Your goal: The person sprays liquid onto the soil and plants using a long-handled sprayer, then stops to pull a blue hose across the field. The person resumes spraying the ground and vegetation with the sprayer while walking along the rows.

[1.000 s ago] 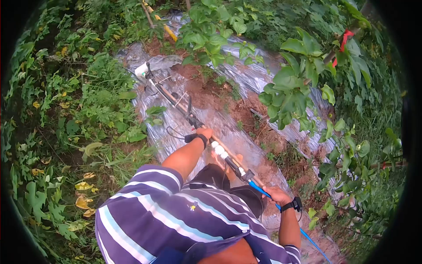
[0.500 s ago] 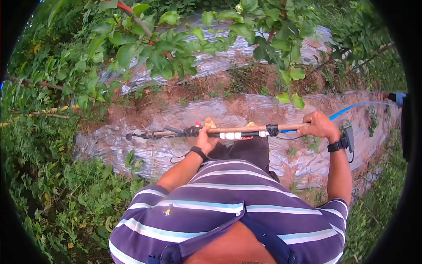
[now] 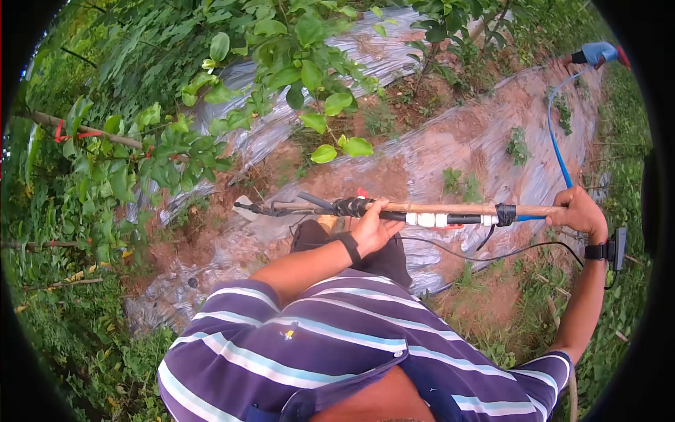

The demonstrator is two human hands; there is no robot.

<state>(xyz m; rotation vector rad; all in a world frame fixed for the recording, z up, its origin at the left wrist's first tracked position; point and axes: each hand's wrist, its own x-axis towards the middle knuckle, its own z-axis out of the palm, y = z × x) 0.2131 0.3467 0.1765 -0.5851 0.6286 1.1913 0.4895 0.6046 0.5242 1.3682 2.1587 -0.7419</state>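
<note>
A wooden pole (image 3: 457,209) lies level across the front of my body. Black tape and black and white pipe pieces (image 3: 432,219) are fixed along it. My left hand (image 3: 371,228) grips it near the black-taped section, with the thumb over the top. At the pole's right end, my right hand (image 3: 580,213) is closed round the wood. A blue hose (image 3: 555,144) runs up and away from beside that hand. To the left, the thin dark tip (image 3: 260,209) reaches out over the ground. A thin black cable (image 3: 492,257) hangs in a curve below the pole.
Silvery plastic sheeting (image 3: 450,158) covers strips of reddish soil. Leafy branches (image 3: 316,84) hang ahead, and a branch with red ties (image 3: 84,131) juts in from the left. Far right, a light-blue shape (image 3: 599,53), possibly another person, is by the hose. Weeds grow on both sides.
The view has turned and shifted, so the pole and both hands appear farther right. The hose now curves upward to the top right. Both hands keep their hold on the pole.
</note>
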